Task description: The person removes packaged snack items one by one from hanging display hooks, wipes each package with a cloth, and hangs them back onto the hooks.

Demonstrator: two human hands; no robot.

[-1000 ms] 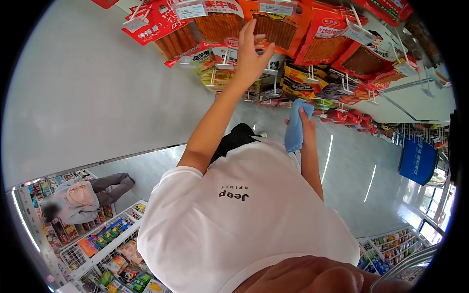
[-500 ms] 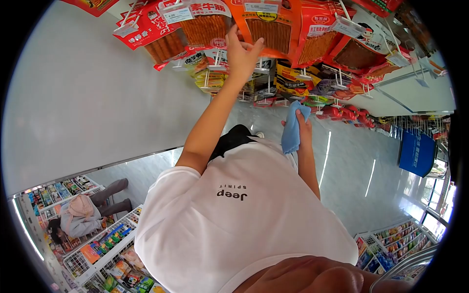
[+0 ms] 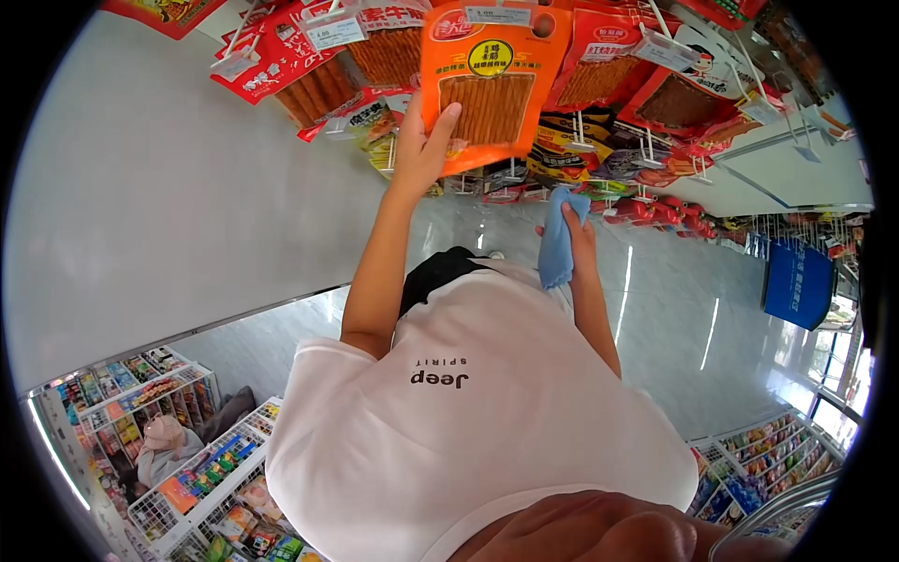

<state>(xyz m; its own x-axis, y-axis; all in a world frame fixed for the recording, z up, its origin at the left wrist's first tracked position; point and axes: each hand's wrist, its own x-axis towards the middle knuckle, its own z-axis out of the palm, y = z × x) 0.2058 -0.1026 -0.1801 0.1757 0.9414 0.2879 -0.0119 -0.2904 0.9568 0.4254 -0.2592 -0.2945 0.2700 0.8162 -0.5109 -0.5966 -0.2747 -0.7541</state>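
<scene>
My left hand (image 3: 420, 150) grips the lower left edge of an orange snack packet (image 3: 489, 103), thumb on its front and the other fingers hidden behind it. The packet's front faces me, below a price tag (image 3: 496, 16) at the top of the view. In my right hand (image 3: 578, 239), lower and to the right, is a folded blue cloth (image 3: 556, 248), hanging down from between thumb and fingers. Red snack packets hang on both sides of the orange one, with a red packet (image 3: 599, 66) close on its right.
Smaller packets (image 3: 562, 155) hang on hooks below the top row. A plain grey panel (image 3: 187, 187) fills the left side. Wire shelves with goods (image 3: 201, 478) and a crouched person (image 3: 169, 445) are at lower left. A blue bin-like object (image 3: 798, 286) stands at right.
My left hand has moved left and down and taken hold of the orange packet, whose bottom has swung toward me. My right hand shifted slightly left with the cloth. The person behind is lower.
</scene>
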